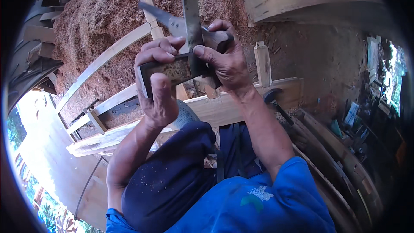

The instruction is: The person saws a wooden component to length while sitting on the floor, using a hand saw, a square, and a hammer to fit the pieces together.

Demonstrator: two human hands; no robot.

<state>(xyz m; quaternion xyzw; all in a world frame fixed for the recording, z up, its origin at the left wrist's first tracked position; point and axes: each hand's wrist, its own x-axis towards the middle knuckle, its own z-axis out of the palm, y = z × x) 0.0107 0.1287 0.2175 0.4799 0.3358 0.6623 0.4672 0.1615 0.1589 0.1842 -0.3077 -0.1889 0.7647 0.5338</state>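
Observation:
Above the timber frame, both my hands hold a worn dark metal tool (189, 13) with a long flat upright bar and cross arms; its exact kind I cannot make out. My left hand (160, 99) wraps round its rusty, squared lower arm (170, 70), thumb in front and fingers behind. My right hand (228, 62) closes round the bar's lower end, its thumb pressed on the bar and its fingers round a rounded dark piece (215, 39). A tapering arm (161, 16) points to the upper left. My palms hide part of the tool.
Below lies a pale timber frame with a curved rail (105, 60), a long beam (224, 108) and a short post (262, 62). A hammer-like tool (272, 96) rests at the beam's right. Shavings (108, 21) heap behind; long boards (332, 159) lie right.

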